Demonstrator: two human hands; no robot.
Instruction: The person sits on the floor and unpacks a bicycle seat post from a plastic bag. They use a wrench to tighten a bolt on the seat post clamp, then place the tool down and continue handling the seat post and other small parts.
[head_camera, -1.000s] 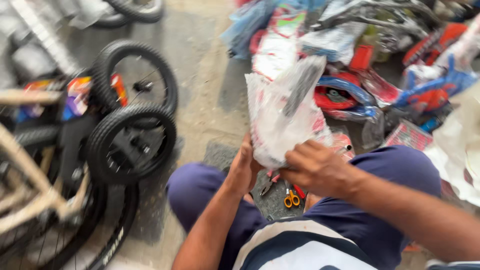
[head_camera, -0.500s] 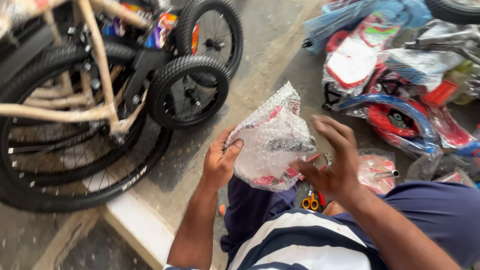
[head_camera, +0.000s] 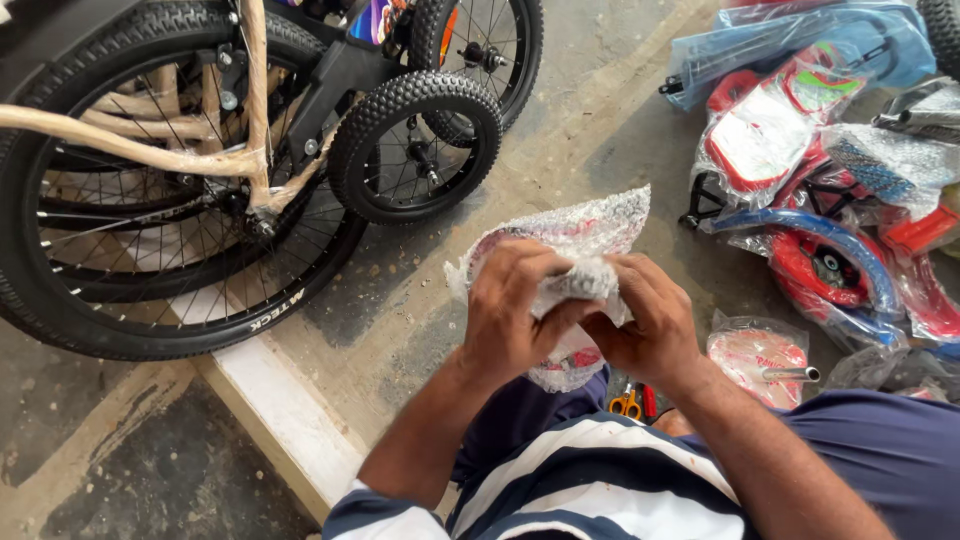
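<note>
Item 1: a crumpled bubble-wrap packet with red and white contents (head_camera: 575, 235) is held at the centre of the view, above the lap, over a concrete floor (head_camera: 590, 90). It is gripped from both sides: the left hand (head_camera: 510, 310) is closed round its left part, and the right hand (head_camera: 645, 320) is closed round its right part, the fingers of both pinching a bunched fold of wrap between them. What lies inside the packet cannot be told.

Item 2: a small black knobbly-tyred wheel (head_camera: 415, 145) is seen just beyond the packet, up and to the left, apart from it. A large black spoked bicycle wheel (head_camera: 150, 230) and a beige frame tube wrapped in plastic (head_camera: 130, 150) are seen further left.

Item 3: a heap of red, white and blue bicycle parts in clear plastic bags (head_camera: 830, 190) is laid on the floor at the right, well apart from the hands.

Item 4: yellow-handled scissors (head_camera: 627, 403) are seen below the right hand, beside the knee.

Item 5: a white painted kerb strip (head_camera: 270, 410) is seen at the lower left.
</note>
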